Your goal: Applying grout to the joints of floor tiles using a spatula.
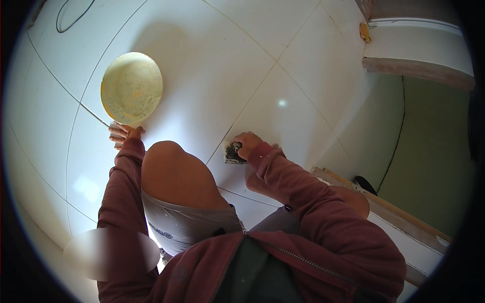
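A round pale-yellow bowl (132, 88), its inside smeared with dried residue, is on the white tiled floor (217, 65) at the left. Just below its near rim is my left hand (126, 133), with its fingers spread apart. Whether this hand touches the bowl I cannot tell. My right hand (248, 143) is closed around a small, dark, flat scraper (234, 152) caked with whitish paste. The scraper is low by the floor, beside a tile joint right of my bent knee. My fingers hide its grip.
A dark cable loop (70, 25) lies at the upper left. At the right, a wall corner (414, 45) with a brown lower edge juts in, with a small yellow object (365, 33) by it. A wood-edged ledge (389, 204) and greenish floor (429, 151) lie at lower right.
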`<state>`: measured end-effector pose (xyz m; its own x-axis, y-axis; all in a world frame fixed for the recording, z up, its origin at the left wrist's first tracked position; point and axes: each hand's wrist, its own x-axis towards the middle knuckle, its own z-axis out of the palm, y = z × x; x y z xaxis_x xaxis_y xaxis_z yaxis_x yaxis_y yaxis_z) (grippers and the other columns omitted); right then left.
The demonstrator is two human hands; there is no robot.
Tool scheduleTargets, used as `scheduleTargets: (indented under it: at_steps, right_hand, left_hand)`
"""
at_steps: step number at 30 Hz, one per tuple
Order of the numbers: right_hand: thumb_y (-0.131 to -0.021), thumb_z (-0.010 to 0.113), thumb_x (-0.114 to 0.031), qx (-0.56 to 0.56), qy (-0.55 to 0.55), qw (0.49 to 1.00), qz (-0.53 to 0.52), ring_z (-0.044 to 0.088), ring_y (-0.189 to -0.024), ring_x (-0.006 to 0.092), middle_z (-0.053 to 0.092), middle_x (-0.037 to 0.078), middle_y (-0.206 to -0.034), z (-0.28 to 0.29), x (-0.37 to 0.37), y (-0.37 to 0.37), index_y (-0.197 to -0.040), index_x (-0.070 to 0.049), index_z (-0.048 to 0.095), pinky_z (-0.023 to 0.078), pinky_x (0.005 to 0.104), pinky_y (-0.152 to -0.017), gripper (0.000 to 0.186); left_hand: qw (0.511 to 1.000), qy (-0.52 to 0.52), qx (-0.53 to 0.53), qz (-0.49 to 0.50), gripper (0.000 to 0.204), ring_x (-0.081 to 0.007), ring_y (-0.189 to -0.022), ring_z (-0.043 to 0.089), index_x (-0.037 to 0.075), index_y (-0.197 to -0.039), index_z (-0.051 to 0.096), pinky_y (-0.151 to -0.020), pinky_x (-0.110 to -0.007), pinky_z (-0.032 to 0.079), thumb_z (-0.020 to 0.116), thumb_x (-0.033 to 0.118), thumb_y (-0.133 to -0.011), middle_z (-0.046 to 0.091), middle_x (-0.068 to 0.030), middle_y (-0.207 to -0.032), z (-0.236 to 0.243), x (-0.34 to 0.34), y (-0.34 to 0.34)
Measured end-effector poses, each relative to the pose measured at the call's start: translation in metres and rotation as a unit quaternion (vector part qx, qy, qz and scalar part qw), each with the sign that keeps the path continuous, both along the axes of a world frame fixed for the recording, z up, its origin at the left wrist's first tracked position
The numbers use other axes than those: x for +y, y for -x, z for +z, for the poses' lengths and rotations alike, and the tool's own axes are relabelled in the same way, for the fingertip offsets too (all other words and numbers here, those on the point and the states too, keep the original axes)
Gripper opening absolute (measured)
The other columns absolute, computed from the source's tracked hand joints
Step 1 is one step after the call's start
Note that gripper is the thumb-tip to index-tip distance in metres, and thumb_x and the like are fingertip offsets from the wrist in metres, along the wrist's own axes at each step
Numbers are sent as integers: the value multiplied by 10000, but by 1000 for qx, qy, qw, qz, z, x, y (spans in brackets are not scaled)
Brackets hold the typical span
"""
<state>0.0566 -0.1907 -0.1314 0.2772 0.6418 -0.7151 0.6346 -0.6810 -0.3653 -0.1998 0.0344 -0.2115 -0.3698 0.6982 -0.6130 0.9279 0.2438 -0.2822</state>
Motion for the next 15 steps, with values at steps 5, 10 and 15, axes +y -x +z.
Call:
scheduleTargets:
  at_steps: [5,10,15]
  right_hand:
    - [-541,559,-70,-120,-157,969,146,464,-934,240,538,30,-896,-2,9,1,-875,-217,605,372,389,-739,368]
    - [-534,583,-97,-90,-19,977,191,461,-912,237,550,19,-870,11,15,-9,-847,-214,619,346,390,-747,336]
    - [-523,564,-52,-110,-79,972,192,476,-886,262,559,47,-876,-2,13,-13,-823,-193,633,384,389,-736,338]
  left_hand:
    - [999,-10,-29,14,893,-392,-1236,-109,171,-1318,-75,-957,-545,-12,482,382,-653,-123,-170,-1359,7,-3,-10]
    - [996,-31,-65,48,914,-388,-1228,-151,176,-1314,-95,-947,-547,-36,503,363,-649,-162,-159,-1353,2,2,1]
    - [995,-44,-76,52,909,-392,-1224,-160,184,-1317,-89,-934,-557,-56,503,378,-654,-144,-157,-1359,0,-1,-1]
